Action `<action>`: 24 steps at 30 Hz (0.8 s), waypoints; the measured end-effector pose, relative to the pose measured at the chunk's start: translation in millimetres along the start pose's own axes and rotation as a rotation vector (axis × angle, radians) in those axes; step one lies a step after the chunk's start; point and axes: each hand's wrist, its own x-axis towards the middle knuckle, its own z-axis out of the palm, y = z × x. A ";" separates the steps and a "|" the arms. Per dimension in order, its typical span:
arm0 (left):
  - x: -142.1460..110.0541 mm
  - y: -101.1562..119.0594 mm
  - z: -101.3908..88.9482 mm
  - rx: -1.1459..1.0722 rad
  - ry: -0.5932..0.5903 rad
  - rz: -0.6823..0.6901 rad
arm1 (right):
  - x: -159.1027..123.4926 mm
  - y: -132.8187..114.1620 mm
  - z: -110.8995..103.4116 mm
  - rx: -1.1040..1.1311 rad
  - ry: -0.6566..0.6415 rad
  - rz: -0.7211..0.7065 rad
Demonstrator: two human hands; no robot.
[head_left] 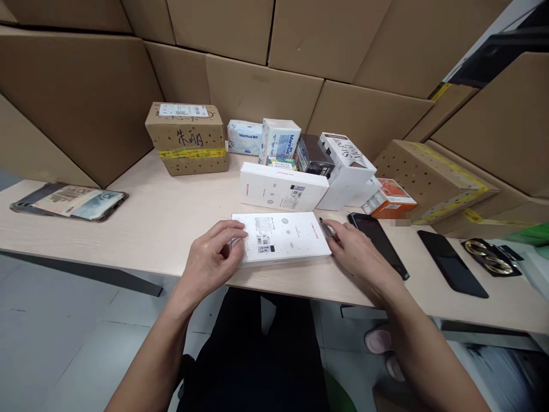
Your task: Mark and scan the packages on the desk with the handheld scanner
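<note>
A flat white box (281, 237) with printed labels and red lettering lies on the table in front of me. Fingers and thumb of my left hand (217, 249) are bent around its left end, gripping it. At the opposite end, my right hand (354, 246) pinches a small dark pointed tool (326, 228), whose kind I cannot make out. That tool is beside the box's right edge; whether it touches is unclear. A second white box (281, 190) stands on its long side just behind. To the right of my right hand lies a black phone (377, 240).
Behind stand a taped cardboard box (189, 140), tissue packs (244, 137), a dark box (314, 154), a tall white box (347, 166) and an orange box (390, 197). Banknotes lie on a dark tray (71, 200) at left. Another phone (451, 263) and gold rings (489, 256) are at right.
</note>
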 end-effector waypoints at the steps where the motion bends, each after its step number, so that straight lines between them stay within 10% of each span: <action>1: -0.1 -0.1 0.1 0.004 0.004 0.002 | 0.4 3.3 1.3 0.061 0.026 -0.007; 9: -0.4 -0.6 1.0 0.039 0.007 0.036 | 3.7 3.7 -22.4 1.330 0.325 -0.006; 15: 0.1 1.0 0.6 0.048 0.014 0.035 | 7.2 -37.9 -21.9 1.222 0.396 -0.232; 24: -2.2 -0.4 1.4 0.051 0.002 0.035 | 18.9 -49.1 6.4 0.848 0.259 0.002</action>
